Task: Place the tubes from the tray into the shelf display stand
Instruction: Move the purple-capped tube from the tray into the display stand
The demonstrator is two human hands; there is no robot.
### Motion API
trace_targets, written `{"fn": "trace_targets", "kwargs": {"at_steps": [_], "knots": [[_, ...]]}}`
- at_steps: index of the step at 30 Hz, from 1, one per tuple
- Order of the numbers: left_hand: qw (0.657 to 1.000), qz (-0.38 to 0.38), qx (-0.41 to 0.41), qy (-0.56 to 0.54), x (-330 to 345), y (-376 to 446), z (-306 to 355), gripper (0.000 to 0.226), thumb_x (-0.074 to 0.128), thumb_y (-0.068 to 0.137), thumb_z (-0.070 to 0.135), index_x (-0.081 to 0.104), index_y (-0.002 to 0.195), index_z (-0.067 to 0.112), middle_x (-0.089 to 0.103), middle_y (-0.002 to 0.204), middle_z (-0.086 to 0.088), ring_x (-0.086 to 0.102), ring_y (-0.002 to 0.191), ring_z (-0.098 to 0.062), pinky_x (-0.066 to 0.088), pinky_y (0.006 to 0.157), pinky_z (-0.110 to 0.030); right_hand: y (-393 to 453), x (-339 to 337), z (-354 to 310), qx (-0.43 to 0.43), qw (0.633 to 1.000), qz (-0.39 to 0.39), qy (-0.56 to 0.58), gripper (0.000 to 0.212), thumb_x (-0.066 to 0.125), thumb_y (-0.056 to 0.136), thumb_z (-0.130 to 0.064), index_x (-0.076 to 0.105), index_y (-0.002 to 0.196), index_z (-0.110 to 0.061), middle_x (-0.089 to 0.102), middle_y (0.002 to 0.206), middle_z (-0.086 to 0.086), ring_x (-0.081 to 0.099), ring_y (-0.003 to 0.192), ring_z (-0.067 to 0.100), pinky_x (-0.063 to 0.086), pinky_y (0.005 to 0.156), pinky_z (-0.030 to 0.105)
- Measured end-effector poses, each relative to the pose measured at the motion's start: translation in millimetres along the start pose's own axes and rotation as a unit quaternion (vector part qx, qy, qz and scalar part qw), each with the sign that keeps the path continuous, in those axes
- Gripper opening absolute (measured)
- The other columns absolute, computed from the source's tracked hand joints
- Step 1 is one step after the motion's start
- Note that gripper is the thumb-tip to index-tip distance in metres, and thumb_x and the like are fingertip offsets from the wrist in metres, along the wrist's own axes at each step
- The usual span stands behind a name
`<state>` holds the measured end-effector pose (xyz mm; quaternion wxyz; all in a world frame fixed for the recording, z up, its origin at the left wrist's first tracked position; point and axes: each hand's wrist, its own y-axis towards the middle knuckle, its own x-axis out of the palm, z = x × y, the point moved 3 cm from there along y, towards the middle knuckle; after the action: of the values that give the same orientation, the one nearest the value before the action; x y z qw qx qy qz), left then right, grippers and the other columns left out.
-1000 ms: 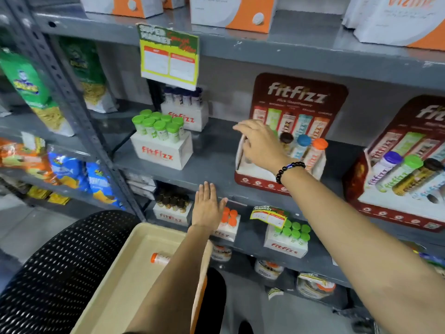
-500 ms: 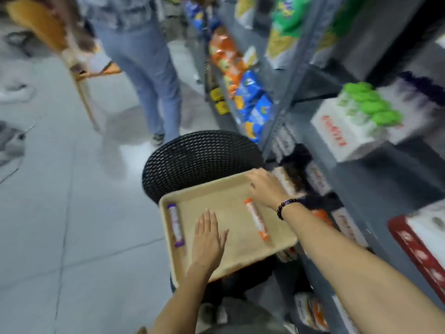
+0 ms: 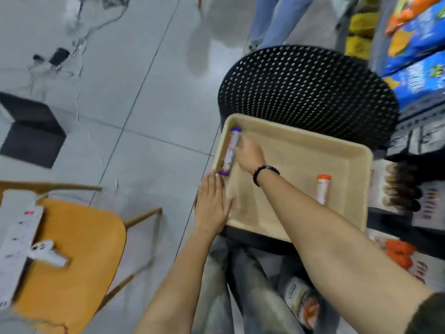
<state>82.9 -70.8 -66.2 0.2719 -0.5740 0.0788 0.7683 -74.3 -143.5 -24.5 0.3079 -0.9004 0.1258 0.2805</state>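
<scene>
A beige tray (image 3: pixel 298 150) rests on a black perforated stool (image 3: pixel 308 90). A purple-capped tube (image 3: pixel 230 150) lies along the tray's left wall, and my right hand (image 3: pixel 249 154) has its fingers closing around the tube's middle. An orange-capped tube (image 3: pixel 322 189) lies further right in the tray, partly behind my right forearm. My left hand (image 3: pixel 212 203) lies flat with fingers together on the tray's near left rim. The shelf display stand is out of view.
Shelves with snack bags (image 3: pixel 419 44) and boxed tubes (image 3: pixel 409 194) run along the right edge. An orange chair (image 3: pixel 69 256) with a white power strip (image 3: pixel 19 239) stands at the lower left. A person's legs (image 3: pixel 272 20) stand beyond the stool. A dark box (image 3: pixel 29 131) sits on the floor.
My view swung from the shelf down to the tray. My right hand left the display stand, passed the orange-capped tube, and reached the purple-capped tube. My left hand went to the tray's rim.
</scene>
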Motion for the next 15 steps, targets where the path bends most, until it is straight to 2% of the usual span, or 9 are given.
{"fn": "trace_targets", "kwargs": {"at_steps": [2, 4, 8, 11, 13, 15], "knots": [[1.000, 0.010, 0.005, 0.001, 2.4, 0.1, -0.2, 0.067, 0.023, 0.096, 0.046, 0.022, 0.141, -0.004, 0.029, 0.147, -0.026, 0.019, 0.138, -0.034, 0.012, 0.114, -0.039, 16.6, 8.7, 6.6, 0.030, 0.999, 0.007, 0.031, 0.036, 0.046, 0.089, -0.023, 0.050, 0.124, -0.017, 0.061, 0.119, 0.013, 0.058, 0.107, 0.029, 0.050, 0.091, 0.042], [1.000, 0.020, 0.013, 0.006, 4.2, -0.3, -0.9, 0.068, 0.017, 0.097, 0.047, 0.022, 0.141, -0.005, 0.027, 0.148, -0.026, 0.014, 0.139, -0.034, 0.011, 0.114, -0.040, 31.6, 13.5, 12.4, 0.053, 0.997, 0.011, 0.047, 0.041, 0.045, 0.086, -0.026, 0.045, 0.128, -0.024, 0.059, 0.120, 0.013, 0.059, 0.105, 0.030, 0.050, 0.093, 0.046], [0.999, 0.031, 0.019, 0.007, 8.7, -1.0, -2.8, 0.070, 0.014, 0.098, 0.048, 0.023, 0.142, -0.005, 0.025, 0.149, -0.025, 0.012, 0.140, -0.033, 0.012, 0.115, -0.041, 48.0, 20.7, 13.4, 0.064, 0.996, 0.014, 0.068, 0.033, 0.053, 0.083, -0.028, 0.051, 0.115, -0.024, 0.062, 0.111, 0.012, 0.061, 0.097, 0.029, 0.052, 0.089, 0.043], [0.999, 0.028, 0.021, 0.012, 9.4, -1.1, -3.3, 0.071, 0.013, 0.098, 0.049, 0.027, 0.142, -0.006, 0.024, 0.150, -0.025, 0.012, 0.141, -0.032, 0.011, 0.116, -0.040, 49.4, 19.5, 11.0, 0.071, 0.995, 0.039, 0.064, 0.025, 0.057, 0.084, -0.024, 0.052, 0.108, -0.019, 0.060, 0.108, 0.010, 0.059, 0.091, 0.027, 0.046, 0.074, 0.032], [0.999, 0.033, 0.019, 0.010, 8.1, -1.0, -2.9, 0.071, 0.014, 0.098, 0.048, 0.027, 0.141, -0.006, 0.024, 0.150, -0.025, 0.012, 0.141, -0.031, 0.011, 0.116, -0.039, 50.2, 18.9, 10.7, 0.066, 0.996, 0.045, 0.045, 0.016, 0.059, 0.084, -0.023, 0.049, 0.095, -0.019, 0.060, 0.103, 0.009, 0.057, 0.088, 0.025, 0.044, 0.072, 0.032], [0.999, 0.033, 0.017, 0.011, 7.1, -1.3, -2.7, 0.071, 0.014, 0.097, 0.048, 0.024, 0.142, -0.005, 0.023, 0.150, -0.025, 0.006, 0.142, -0.029, 0.009, 0.116, -0.038, 50.1, 19.2, 11.1, 0.065, 0.997, 0.043, 0.023, 0.019, 0.062, 0.083, -0.022, 0.044, 0.089, -0.019, 0.061, 0.098, 0.008, 0.057, 0.088, 0.026, 0.048, 0.073, 0.035]]}}
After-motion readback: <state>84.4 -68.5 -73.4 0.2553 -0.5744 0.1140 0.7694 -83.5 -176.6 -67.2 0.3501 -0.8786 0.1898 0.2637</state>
